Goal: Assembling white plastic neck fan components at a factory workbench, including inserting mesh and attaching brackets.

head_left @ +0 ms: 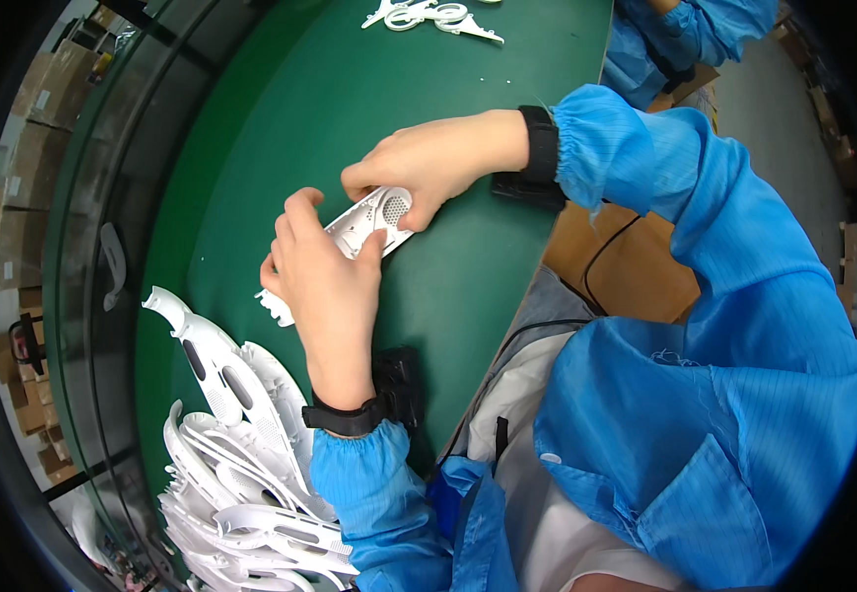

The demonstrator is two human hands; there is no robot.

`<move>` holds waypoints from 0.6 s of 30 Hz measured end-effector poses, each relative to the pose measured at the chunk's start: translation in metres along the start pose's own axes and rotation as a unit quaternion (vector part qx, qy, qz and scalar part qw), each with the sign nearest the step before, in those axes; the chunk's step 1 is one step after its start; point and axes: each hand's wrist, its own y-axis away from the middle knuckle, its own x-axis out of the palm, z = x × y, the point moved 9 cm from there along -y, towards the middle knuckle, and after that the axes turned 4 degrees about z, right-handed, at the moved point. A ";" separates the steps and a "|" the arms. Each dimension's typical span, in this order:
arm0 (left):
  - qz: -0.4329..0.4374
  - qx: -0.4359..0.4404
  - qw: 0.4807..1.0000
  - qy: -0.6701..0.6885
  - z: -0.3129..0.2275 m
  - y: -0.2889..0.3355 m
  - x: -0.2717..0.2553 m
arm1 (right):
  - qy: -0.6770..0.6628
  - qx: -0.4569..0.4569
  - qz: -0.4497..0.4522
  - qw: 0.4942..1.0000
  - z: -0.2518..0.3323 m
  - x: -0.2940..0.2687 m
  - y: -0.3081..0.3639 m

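Both of my hands are closed on one long white plastic housing shell [355, 229], held slantwise above the green table. My left hand [322, 271] grips its lower left part, with the thumb on the inner side and the fingers over the far edge. At the upper right end, my right hand [428, 166] pinches the shell beside a round perforated grille. The shell's hollow inner side faces up. My left palm hides its middle, and a notched white end shows below that hand. Each wrist wears a black strap with a dark block on it.
A heap of similar white plastic shells [241, 474] lies at the lower left, by my left forearm. Several white ring-shaped parts [428, 16] rest on the green table [281, 128] at its far end. A co-worker's blue sleeve [710, 35] is at the upper right. Cardboard boxes [39, 168] stand beyond the dark frame.
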 end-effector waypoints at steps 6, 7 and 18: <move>0.034 -0.016 0.998 -0.056 0.007 0.005 0.007 | -0.037 0.047 0.053 0.997 -0.004 -0.002 -0.011; 0.030 -0.017 0.998 -0.055 0.006 0.004 0.006 | -0.024 0.031 0.036 0.999 -0.007 -0.002 -0.013; 0.021 -0.038 0.993 -0.114 0.027 0.001 0.000 | -0.019 0.012 0.107 0.994 -0.010 0.001 -0.060</move>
